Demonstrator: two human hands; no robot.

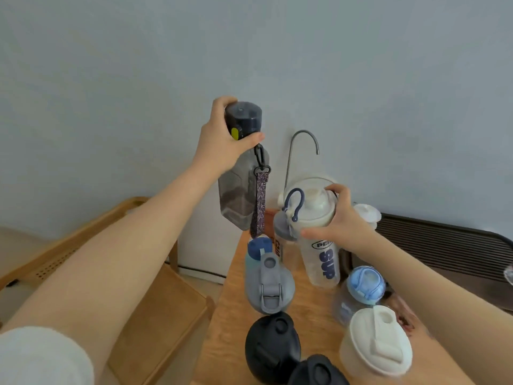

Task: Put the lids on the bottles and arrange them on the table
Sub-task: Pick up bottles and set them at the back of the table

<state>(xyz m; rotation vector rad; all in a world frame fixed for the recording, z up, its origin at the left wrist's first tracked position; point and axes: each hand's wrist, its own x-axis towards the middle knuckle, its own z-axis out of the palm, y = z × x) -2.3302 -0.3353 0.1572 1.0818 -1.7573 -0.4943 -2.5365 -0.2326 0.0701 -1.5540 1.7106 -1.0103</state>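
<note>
My left hand (pixel 222 137) grips the dark lid of a smoky grey bottle (pixel 236 195) and holds it in the air above the table's far end; a patterned purple strap (pixel 259 201) hangs from its clip. My right hand (pixel 342 218) wraps the cream lid of a clear shaker bottle (pixel 323 262) with blue lettering, which stands on the wooden table (pixel 311 315). Closer to me stand lidded bottles: a grey one (pixel 268 287), a small blue-capped one (pixel 256 247), a light-blue-lidded one (pixel 361 290), a white one (pixel 374 345) and two black ones (pixel 272 345).
A large clear jug with a metal curved spout (pixel 302 140) stands at the table's far end by the wall. A wooden chair (pixel 155 301) is at the left. A dark slatted panel (pixel 444 251) lies to the right of the table.
</note>
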